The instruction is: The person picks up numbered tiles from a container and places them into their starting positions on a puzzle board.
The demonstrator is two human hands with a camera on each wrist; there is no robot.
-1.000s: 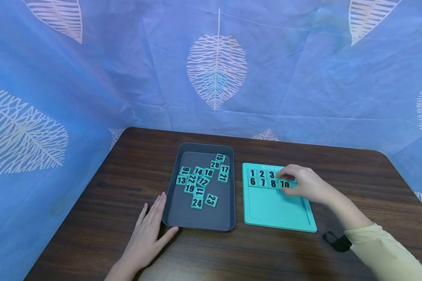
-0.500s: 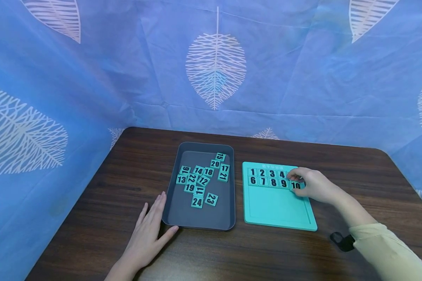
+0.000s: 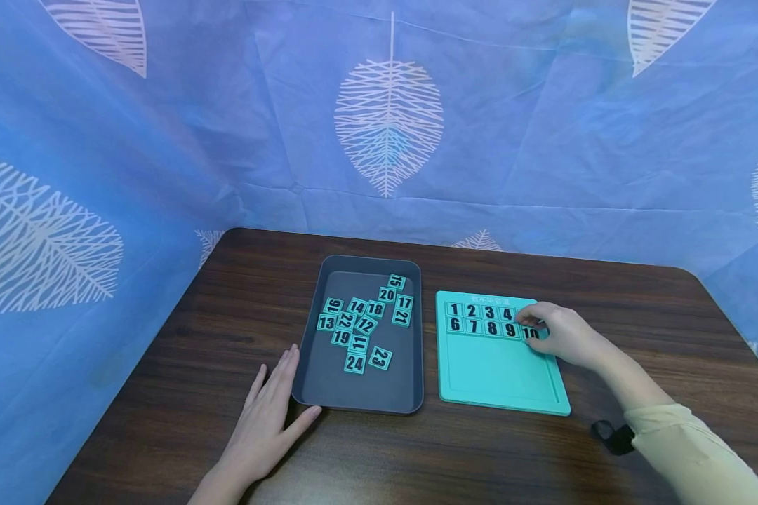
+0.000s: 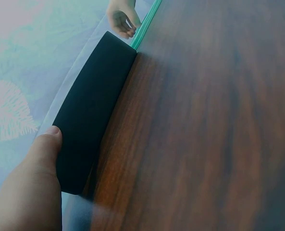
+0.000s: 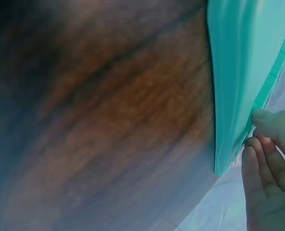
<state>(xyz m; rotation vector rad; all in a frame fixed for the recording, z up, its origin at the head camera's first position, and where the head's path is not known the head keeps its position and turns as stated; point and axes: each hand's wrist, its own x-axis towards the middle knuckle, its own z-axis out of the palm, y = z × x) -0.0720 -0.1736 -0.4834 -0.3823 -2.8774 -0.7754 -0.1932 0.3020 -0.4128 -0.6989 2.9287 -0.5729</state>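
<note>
My right hand (image 3: 562, 333) pinches the number 10 tile (image 3: 530, 334) between thumb and fingers, at the right end of the second row on the turquoise puzzle board (image 3: 499, 375). Tiles 1 to 4 show in the top row; the hand covers the spot beyond 4. Below them lie 6, 7, 8 and the 9 tile (image 3: 510, 330). In the right wrist view the thumb and fingertips meet at the board's edge. My left hand (image 3: 259, 421) rests with straight fingers against the near left corner of the dark grey tray (image 3: 373, 396); its thumb touches the tray wall in the left wrist view.
Several loose number tiles lie at mixed angles in the tray, among them the 24 tile (image 3: 354, 362) and the 15 tile (image 3: 396, 282). Tray and board stand side by side on the dark wooden table (image 3: 253, 294). A blue leaf-patterned cloth (image 3: 278, 119) hangs behind.
My right hand has slid the 10 tile rightward to the end of the second row, uncovering 4 and 9. Over the last half second it barely moves. The left hand stays put.
</note>
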